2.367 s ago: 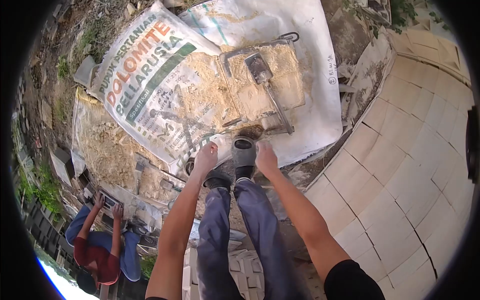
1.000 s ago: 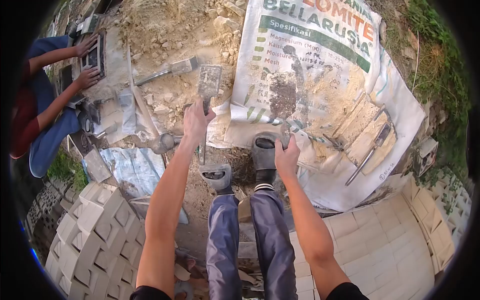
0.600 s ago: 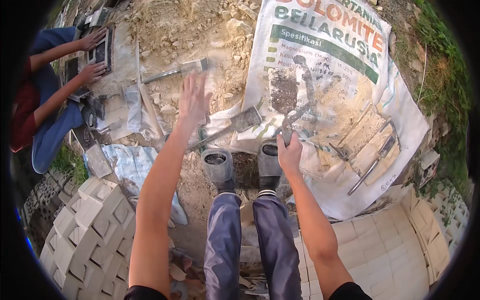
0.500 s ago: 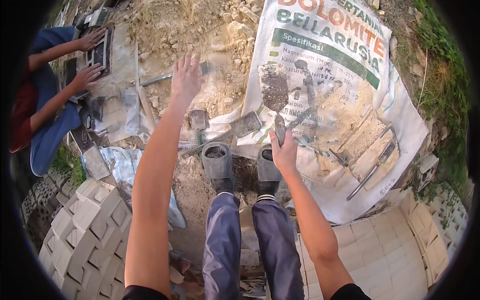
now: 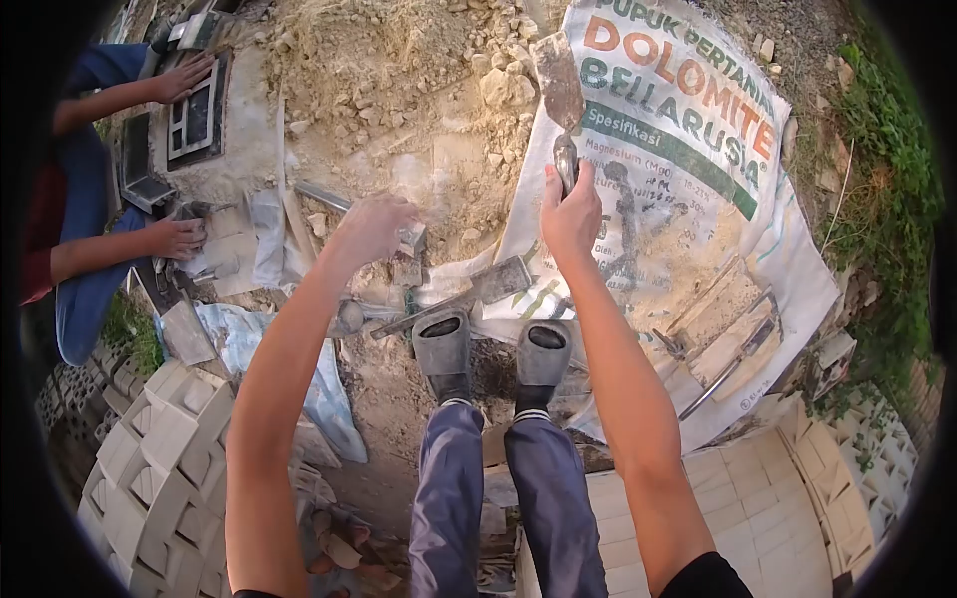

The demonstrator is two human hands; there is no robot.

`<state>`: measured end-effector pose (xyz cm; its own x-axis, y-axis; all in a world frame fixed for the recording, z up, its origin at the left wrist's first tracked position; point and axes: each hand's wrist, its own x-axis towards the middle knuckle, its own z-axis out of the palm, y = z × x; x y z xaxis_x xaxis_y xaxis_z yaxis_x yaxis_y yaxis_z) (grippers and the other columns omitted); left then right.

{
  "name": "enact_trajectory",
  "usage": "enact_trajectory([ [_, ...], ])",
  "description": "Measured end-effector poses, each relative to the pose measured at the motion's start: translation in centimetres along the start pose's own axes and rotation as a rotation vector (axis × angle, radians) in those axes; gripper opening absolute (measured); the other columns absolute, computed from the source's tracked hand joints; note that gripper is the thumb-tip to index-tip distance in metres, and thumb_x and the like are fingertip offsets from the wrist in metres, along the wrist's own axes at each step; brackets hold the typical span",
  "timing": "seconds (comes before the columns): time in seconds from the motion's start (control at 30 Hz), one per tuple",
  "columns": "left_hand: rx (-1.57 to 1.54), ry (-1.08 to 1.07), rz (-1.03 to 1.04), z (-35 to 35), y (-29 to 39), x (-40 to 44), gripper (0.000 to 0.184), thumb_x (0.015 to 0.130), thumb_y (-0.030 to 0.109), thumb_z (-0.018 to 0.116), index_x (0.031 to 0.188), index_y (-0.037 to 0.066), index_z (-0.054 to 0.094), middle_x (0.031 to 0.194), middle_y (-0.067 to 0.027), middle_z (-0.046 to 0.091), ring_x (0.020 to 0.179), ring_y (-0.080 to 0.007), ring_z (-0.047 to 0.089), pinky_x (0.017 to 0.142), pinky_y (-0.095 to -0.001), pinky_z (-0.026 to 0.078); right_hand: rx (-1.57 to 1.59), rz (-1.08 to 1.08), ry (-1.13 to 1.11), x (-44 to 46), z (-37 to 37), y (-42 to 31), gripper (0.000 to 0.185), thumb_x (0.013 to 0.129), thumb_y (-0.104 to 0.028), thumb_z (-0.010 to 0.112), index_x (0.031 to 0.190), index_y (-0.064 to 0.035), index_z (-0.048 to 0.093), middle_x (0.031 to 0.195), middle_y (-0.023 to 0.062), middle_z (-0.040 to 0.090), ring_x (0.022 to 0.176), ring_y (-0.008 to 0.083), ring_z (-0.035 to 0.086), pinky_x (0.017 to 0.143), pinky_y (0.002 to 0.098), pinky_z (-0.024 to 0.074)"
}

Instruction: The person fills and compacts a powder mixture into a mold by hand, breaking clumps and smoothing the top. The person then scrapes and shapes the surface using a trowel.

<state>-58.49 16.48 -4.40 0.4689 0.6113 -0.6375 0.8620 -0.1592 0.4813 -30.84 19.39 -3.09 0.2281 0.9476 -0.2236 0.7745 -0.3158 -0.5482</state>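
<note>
My right hand (image 5: 573,209) grips the handle of a dirt-crusted trowel (image 5: 560,85), its blade pointing forward over the edge of a printed white sack (image 5: 678,130). My left hand (image 5: 374,234) has loosely bent fingers, somewhat blurred, above the ground tools. A grey metal bar (image 5: 324,196) runs toward that hand, its far end hidden behind it. Just beneath my fingers is a small grey block (image 5: 409,264), partly covered. A flat, long-handled tool (image 5: 488,286) lies in front of my shoes. I cannot see my left fingers touching any of these.
Pale crumbly soil (image 5: 399,90) lies ahead. At left, another person has one hand (image 5: 184,78) beside a rectangular mould (image 5: 199,115), the other (image 5: 177,237) lower down. A powdery box-like mould (image 5: 723,314) rests on the sack. Stacked pale blocks (image 5: 155,448) stand near-left, pale tiles (image 5: 718,498) near-right.
My right hand and the trowel have moved forward. My left hand has come down and its fingers have relaxed from spread. The bar's slant has changed. The other person's lower hand has left the mould.
</note>
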Motion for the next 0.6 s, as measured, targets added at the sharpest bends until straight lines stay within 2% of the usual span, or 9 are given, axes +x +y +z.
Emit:
enact_trajectory([
  [0.07,0.038,0.357,0.113,-1.5,0.0,1.4,0.039,0.073,0.004,0.061,0.112,0.008,0.056,0.105,-0.0195,0.058,0.099,-0.0353,0.056,0.085,-0.04,0.047,-0.025,0.027,0.007,2.8,0.6,-1.3,0.037,0.091,-0.03,0.05,0.108,0.0017,0.043,0.085,0.0253,0.06,0.082,0.0418,0.059,0.071,0.0479,0.0444],
  [0.1,0.038,0.357,0.112,-2.3,0.1,2.4,0.039,0.073,0.004,0.061,0.112,0.008,0.056,0.105,-0.0195,0.058,0.099,-0.0353,0.056,0.085,-0.04,0.047,-0.045,0.056,0.014,4.0,0.7,-2.0,0.035,0.092,-0.029,0.048,0.107,0.0017,0.043,0.085,0.0252,0.06,0.082,0.0417,0.059,0.071,0.0482,0.0446],
  [0.17,-0.131,0.578,-0.14,-3.9,0.8,4.5,0.033,0.086,0.016,0.051,0.117,0.006,0.053,0.119,-0.0164,0.054,0.112,-0.0323,0.05,0.095,-0.0403,0.041,-0.095,0.109,-0.077,4.5,1.3,-2.8,0.033,0.093,-0.029,0.047,0.103,0.0014,0.042,0.085,0.025,0.06,0.082,0.0413,0.059,0.071,0.0486,0.0453],
  [0.23,-0.246,0.618,-0.281,-5.1,1.2,6.0,0.034,0.089,0.021,0.048,0.119,0.004,0.051,0.122,-0.0169,0.053,0.115,-0.0328,0.048,0.096,-0.041,0.039,-0.076,0.102,-0.206,3.8,1.8,-3.2,0.034,0.092,-0.031,0.047,0.103,0.0011,0.042,0.085,0.0256,0.06,0.08,0.0413,0.059,0.068,0.0492,0.0458],
  [0.27,-0.357,0.662,-0.424,-5.6,1.6,6.5,0.037,0.092,0.025,0.044,0.121,0.003,0.049,0.124,-0.0174,0.051,0.118,-0.0333,0.045,0.098,-0.0416,0.038,-0.129,-0.045,-0.159,2.6,3.0,-1.8,0.034,0.092,-0.031,0.048,0.103,0.0005,0.041,0.083,0.0255,0.06,0.077,0.0419,0.059,0.065,0.0504,0.0458],
  [0.37,-0.396,0.798,-0.436,-3.0,1.3,7.7,0.043,0.093,0.028,0.042,0.126,0.0,0.043,0.13,-0.0203,0.045,0.123,-0.0348,0.041,0.101,-0.0432,0.034,-0.067,-0.063,-0.387,-0.7,3.1,-0.6,0.038,0.091,-0.034,0.05,0.107,0.0,0.042,0.078,0.0308,0.058,0.075,0.0485,0.056,0.068,0.0528,0.0426],
  [0.5,-0.381,0.808,-0.433,-0.7,2.1,8.0,0.049,0.093,0.03,0.041,0.131,-0.001,0.038,0.136,-0.0233,0.037,0.127,-0.0363,0.034,0.105,-0.0435,0.028,0.015,-0.068,-0.279,-2.4,3.5,-0.5,0.039,0.091,-0.034,0.049,0.107,0.0015,0.041,0.08,0.026,0.06,0.071,0.045,0.058,0.061,0.0502,0.045],
  [0.57,-0.392,1.073,-0.441,0.2,1.7,8.6,0.055,0.094,0.035,0.037,0.136,-0.001,0.031,0.143,-0.0223,0.026,0.133,-0.0348,0.023,0.109,-0.0439,0.019,0.074,0.1,-0.119,-1.0,4.8,-1.0,0.04,0.092,-0.033,0.049,0.108,0.0028,0.041,0.08,0.0274,0.06,0.07,0.0461,0.058,0.062,0.0504,0.0447],
  [0.6,-0.388,1.066,-0.443,0.2,1.0,9.0,0.055,0.094,0.035,0.037,0.136,-0.001,0.031,0.143,-0.0223,0.026,0.133,-0.0348,0.023,0.109,-0.0439,0.019,0.076,0.107,-0.122,-0.2,5.7,-1.3,0.04,0.092,-0.033,0.049,0.108,0.0028,0.041,0.08,0.0274,0.06,0.07,0.0461,0.058,0.062,0.0504,0.0447],
])
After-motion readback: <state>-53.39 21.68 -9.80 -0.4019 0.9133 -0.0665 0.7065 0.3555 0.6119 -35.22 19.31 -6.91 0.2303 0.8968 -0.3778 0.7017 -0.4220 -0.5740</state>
